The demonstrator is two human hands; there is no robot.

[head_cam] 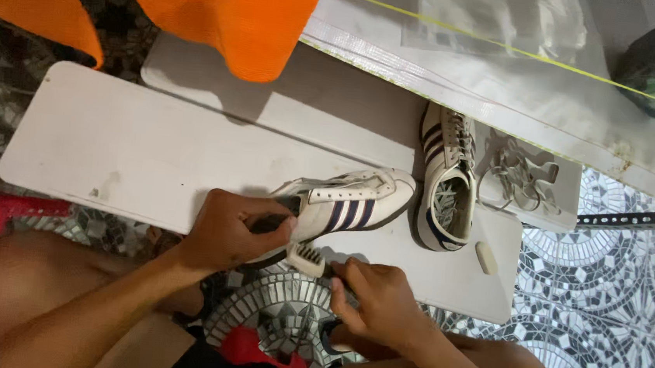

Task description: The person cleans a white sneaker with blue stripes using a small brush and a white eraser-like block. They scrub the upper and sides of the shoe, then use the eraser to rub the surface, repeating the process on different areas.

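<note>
Two bare hands work over a white board (151,154): the right hand (380,301) pinches a small white brush (307,259), the left hand (226,230) clamps the striped sneaker (341,204) lying sideways at its near edge; beyond, a second sneaker (445,178) and loose laces (519,176).

Two white boards (151,147) lie flat on the patterned tile floor (614,308), overlapping, carrying a striped white shoe on its side (357,202), a second striped shoe upright (446,178), a loose pile of laces (519,176), a small white eraser-like block (486,257).
</note>
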